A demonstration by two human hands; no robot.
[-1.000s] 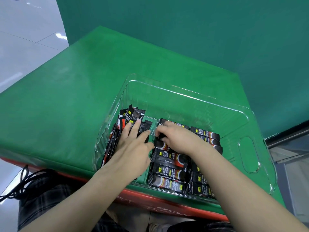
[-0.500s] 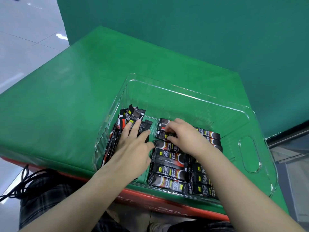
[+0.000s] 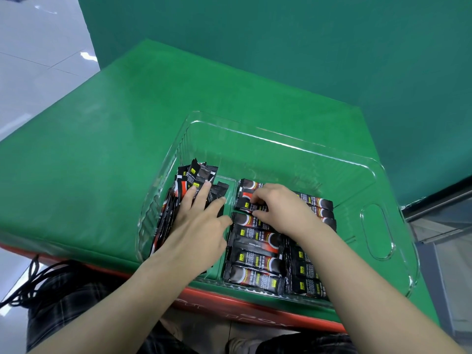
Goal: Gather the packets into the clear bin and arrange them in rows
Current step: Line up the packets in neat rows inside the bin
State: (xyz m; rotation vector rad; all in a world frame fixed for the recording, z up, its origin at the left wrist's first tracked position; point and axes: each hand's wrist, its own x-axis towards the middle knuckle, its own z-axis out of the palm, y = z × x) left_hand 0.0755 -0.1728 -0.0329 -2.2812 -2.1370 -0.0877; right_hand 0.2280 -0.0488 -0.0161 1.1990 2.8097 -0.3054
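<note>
Both hands are down inside the clear bin (image 3: 378, 226), which sits on the green desk (image 3: 102, 162) close to the near edge. The left hand (image 3: 201, 226) lies flat, fingers (image 3: 201, 195) straight and spread, pressing on a leaning stack of black coffee stick packets (image 3: 194, 175) crowded against the bin's left wall; those packets stand on edge and fan out past the fingertips, nothing gripped. The right hand (image 3: 278, 210) is curled over the far end of the middle row, its fingertips and thumb pinching the edge of one black-and-red packet (image 3: 246, 194) that lies crosswise at the top of that row. Below it, flat packets (image 3: 255, 261) run in a tidy column toward the near wall, each lying sideways, touching the next. A second column (image 3: 306, 282) sits just beside it on the right, partly hidden under the right forearm, and more packet ends (image 3: 321, 204) peek out beyond the right wrist. The far half of the bin shows only clear plastic over green, with an oval handle cut-out (image 3: 376, 231) in the right wall. Along the desk's near edge runs a red strip (image 3: 255, 310). Below it, plaid trousers (image 3: 63, 297) and a tangle of black cord (image 3: 33, 279) at the lower left, with pale tiled floor (image 3: 38, 60) beyond the desk's left side.
</note>
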